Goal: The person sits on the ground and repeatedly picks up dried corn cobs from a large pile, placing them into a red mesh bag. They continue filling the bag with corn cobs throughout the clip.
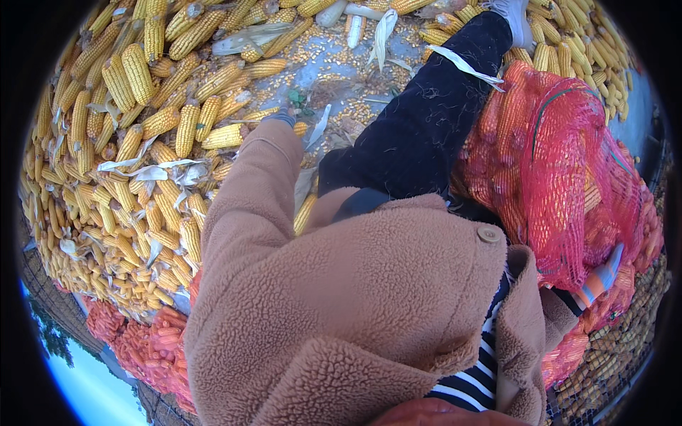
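My left hand (282, 116), in a greyish glove, reaches down among loose yellow corn cobs (224, 136) at the edge of the heap. The sleeve covers much of this hand, and its fingers do not show clearly. Out at the right, my right hand (602, 275) wears an orange and blue striped glove. It rests against the lower side of a red mesh bag (561, 177) filled with corn cobs. The hand is seen edge-on, so whether its fingers grip the netting is unclear. The bag leans beside my dark trouser leg (419, 121).
Loose kernels (330, 53) and dry husks (383, 35) litter the grey ground ahead. More corn cobs (582, 50) lie beyond the bag. Other filled red mesh bags (153, 341) stand at the lower left. Wire mesh (604, 383) holds cobs at the lower right.
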{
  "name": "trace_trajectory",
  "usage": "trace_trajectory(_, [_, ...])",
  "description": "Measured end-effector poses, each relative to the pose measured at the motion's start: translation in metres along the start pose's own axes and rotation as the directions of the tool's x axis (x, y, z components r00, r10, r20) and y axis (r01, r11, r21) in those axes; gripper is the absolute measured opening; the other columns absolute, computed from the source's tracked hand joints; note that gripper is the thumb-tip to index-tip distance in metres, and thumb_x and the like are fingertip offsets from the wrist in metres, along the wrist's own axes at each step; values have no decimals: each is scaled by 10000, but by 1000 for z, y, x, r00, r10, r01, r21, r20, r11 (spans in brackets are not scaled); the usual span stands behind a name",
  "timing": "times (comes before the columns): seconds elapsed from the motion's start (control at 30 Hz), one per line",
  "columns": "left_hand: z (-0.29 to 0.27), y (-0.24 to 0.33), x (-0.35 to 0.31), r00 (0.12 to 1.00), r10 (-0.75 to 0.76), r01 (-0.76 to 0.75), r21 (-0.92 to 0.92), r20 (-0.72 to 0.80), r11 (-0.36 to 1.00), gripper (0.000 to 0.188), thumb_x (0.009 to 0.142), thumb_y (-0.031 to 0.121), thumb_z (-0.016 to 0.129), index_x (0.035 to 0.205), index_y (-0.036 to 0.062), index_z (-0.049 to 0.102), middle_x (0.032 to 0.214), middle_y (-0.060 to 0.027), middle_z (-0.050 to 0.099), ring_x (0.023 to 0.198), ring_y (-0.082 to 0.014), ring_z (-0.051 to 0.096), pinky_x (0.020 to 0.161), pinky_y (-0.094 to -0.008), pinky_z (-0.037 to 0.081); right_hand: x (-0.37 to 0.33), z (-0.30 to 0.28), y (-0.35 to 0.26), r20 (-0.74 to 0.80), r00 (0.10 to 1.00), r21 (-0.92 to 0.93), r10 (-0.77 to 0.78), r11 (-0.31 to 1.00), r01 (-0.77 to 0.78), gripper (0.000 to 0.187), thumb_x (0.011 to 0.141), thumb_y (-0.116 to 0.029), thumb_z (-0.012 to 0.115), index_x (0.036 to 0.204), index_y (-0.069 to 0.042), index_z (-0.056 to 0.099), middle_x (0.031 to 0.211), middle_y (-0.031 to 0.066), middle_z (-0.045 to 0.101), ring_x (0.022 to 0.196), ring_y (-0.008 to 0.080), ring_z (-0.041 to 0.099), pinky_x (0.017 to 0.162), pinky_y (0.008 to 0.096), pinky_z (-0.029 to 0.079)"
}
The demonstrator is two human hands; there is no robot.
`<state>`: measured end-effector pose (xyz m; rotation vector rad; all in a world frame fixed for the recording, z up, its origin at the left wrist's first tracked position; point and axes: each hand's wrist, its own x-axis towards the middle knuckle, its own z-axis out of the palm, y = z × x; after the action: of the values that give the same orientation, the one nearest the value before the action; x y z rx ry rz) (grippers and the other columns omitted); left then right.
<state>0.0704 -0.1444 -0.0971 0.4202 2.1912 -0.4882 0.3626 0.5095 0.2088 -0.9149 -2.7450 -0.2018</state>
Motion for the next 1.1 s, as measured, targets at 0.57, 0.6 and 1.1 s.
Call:
trace_trajectory(0.57, [39,-14,-30,881,-355,83,-636,-312,767,851,670,345,817,1360,66,403,1337,-136,502,1225,-252,497,1047,-349,404,-11,10,14,-105,994,47,20,999,-15,512,894,52,399,1392,-56,438,1322,216,521,1176,296,542,1001,354,435])
trace_trajectory(0.6, [39,-21,-34,851,-445,49,-802,-278,595,843,666,314,826,1352,68,402,1302,-122,529,1191,-238,522,1035,-342,416,-14,14,17,-92,995,151,38,988,-24,509,895,47,404,1392,-60,440,1322,216,521,1172,297,544,1000,355,437])
trace_trajectory(1.1, [-209,46,-286,294,-288,-858,-118,-911,-500,803,696,348,719,1321,-72,439,1338,-242,461,1231,-359,484,1090,-503,335,-39,-11,-37,-75,880,900,468,412,-143,286,945,-135,517,1180,7,594,1121,123,609,996,193,573,885,307,453])
